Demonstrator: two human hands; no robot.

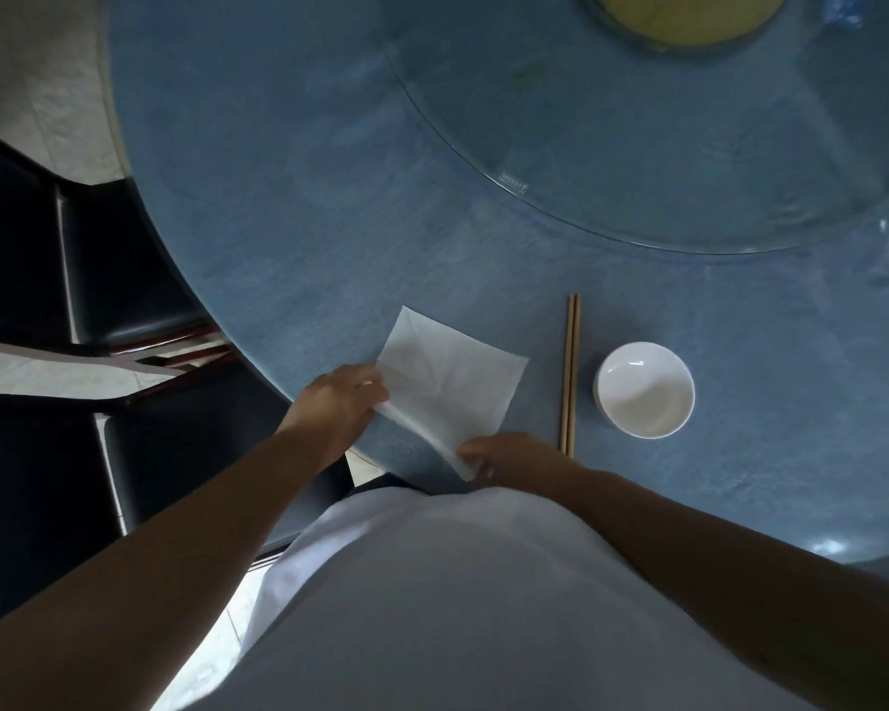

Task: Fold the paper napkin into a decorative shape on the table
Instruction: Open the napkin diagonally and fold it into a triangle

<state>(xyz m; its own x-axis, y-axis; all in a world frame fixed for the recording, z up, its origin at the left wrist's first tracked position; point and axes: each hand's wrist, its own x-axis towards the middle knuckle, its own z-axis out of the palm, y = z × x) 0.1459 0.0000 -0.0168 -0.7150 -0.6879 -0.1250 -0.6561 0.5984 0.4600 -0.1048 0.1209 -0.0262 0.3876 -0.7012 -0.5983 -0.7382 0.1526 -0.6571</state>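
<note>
The paper napkin (450,387), lying open near the worktop (278,238) edge, is pinched at its left corner by the left hand (337,405) and at its near corner by the right hand (504,456). Thin tissue could be torn by an uneven pull, or a crooked crease set. The chopsticks (569,372) just beside could be knocked toward the bowl (643,390).

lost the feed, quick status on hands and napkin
Left hand pinching napkin left corner, right hand pinching near corner. Napkin mostly flat, near edge lifted. Chopsticks and bowl right, clear.
</note>
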